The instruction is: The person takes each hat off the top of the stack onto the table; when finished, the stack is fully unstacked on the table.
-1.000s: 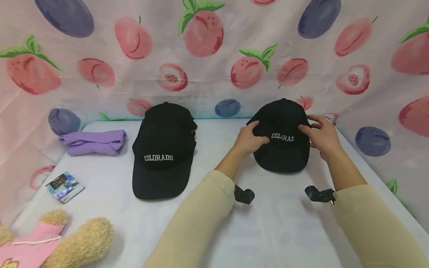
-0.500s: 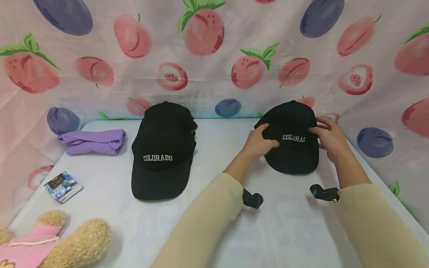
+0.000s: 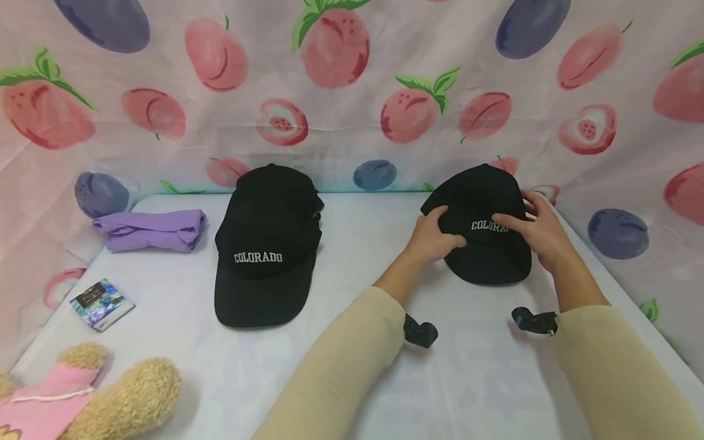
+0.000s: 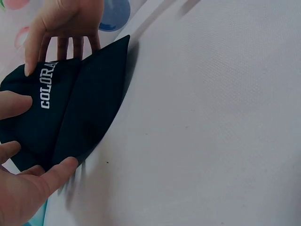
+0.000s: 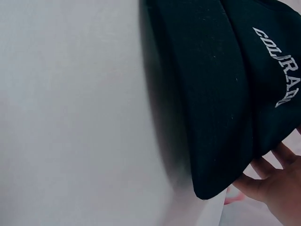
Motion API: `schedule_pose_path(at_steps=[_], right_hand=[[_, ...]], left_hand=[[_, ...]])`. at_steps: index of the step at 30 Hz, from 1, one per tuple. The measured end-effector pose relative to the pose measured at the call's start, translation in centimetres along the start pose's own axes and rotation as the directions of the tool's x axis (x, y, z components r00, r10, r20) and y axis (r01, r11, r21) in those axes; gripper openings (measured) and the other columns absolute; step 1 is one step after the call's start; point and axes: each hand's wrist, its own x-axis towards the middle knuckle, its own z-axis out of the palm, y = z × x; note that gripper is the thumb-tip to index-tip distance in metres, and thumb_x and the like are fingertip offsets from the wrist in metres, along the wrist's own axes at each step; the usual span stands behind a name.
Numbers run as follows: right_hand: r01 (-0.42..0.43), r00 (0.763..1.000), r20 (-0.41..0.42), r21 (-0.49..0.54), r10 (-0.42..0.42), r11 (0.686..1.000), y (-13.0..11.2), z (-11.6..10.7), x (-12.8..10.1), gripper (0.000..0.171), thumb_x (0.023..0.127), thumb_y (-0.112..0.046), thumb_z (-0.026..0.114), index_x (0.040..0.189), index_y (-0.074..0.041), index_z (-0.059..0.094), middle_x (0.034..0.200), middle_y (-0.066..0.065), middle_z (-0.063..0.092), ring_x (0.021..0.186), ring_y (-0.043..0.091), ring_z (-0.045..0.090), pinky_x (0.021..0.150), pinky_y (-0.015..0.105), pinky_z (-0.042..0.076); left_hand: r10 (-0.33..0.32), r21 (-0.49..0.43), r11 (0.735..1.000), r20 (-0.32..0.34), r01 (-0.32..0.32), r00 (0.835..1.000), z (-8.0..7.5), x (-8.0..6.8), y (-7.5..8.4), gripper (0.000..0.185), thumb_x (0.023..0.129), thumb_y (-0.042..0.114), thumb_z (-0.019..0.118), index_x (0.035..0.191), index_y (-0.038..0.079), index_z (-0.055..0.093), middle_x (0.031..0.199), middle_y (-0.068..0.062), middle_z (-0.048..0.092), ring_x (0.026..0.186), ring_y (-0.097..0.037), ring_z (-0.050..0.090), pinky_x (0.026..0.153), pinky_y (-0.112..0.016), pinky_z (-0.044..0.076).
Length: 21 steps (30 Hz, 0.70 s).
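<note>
Right of centre in the head view, a black cap is held between both hands on the white counter, close to the fruit-printed backdrop. It is made of dark, matte cloth, with "COLORADO" stitched in white block letters across the front panel; part of the lettering is covered by fingers. Its brim is pointed toward the lower edge of the frame and lies flat against the counter.

The left hand is set on the cap's left side, its fingers curled over the crown and its thumb tucked under the brim edge, as is seen in the left wrist view. The right hand is laid over the cap's right side, with the thumb across the lettering and the fingers spread behind the crown; whether the cloth is truly pinched or only pressed cannot be told for certain, though the fingers appear wrapped round it.

At centre left a second black cap with the same white lettering is lying untouched. A folded purple cloth is seen at far left, a small printed packet below it, and a plush toy in the lower left corner.
</note>
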Motion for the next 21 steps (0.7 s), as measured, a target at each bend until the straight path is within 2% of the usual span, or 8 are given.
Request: schedule_pose_path(at_steps=[5, 10, 21], right_hand=[[0.009, 1.000, -0.011, -0.094, -0.010, 0.995, 0.6, 0.2, -0.2, 0.109, 0.092, -0.050, 0.073, 0.168, -0.017, 0.002, 0.173, 0.021, 0.003, 0.156, 0.050, 0.012, 0.119, 0.073, 0.021], [0.004, 0.999, -0.034, -0.154, -0.009, 0.988, 0.8, 0.3, 0.0, 0.114, 0.089, -0.052, 0.075, 0.168, -0.016, 0.002, 0.173, 0.022, 0.003, 0.155, 0.052, 0.015, 0.117, 0.075, 0.022], [-0.055, 0.994, -0.100, -0.143, 0.041, 0.988, 2.2, -0.2, 0.2, 0.105, 0.093, -0.049, 0.070, 0.167, -0.013, 0.004, 0.171, 0.027, 0.010, 0.152, 0.053, 0.022, 0.117, 0.073, 0.025]], left_hand=[[0.005, 0.002, 1.000, 0.017, -0.005, 1.000, 0.6, 0.0, -0.1, 0.079, 0.087, 0.023, 0.077, 0.158, 0.022, 0.042, 0.168, -0.011, 0.031, 0.153, -0.024, 0.037, 0.119, -0.042, 0.039], [-0.004, -0.006, 1.000, 0.026, 0.004, 1.000, 1.0, -0.1, 0.1, 0.080, 0.088, 0.022, 0.077, 0.159, 0.021, 0.041, 0.167, -0.010, 0.034, 0.151, -0.024, 0.039, 0.119, -0.041, 0.040], [0.011, 0.002, 1.000, 0.065, -0.012, 0.998, 1.8, -0.4, 0.0, 0.078, 0.089, 0.023, 0.077, 0.158, 0.020, 0.042, 0.163, -0.008, 0.041, 0.147, -0.023, 0.044, 0.116, -0.037, 0.043]])
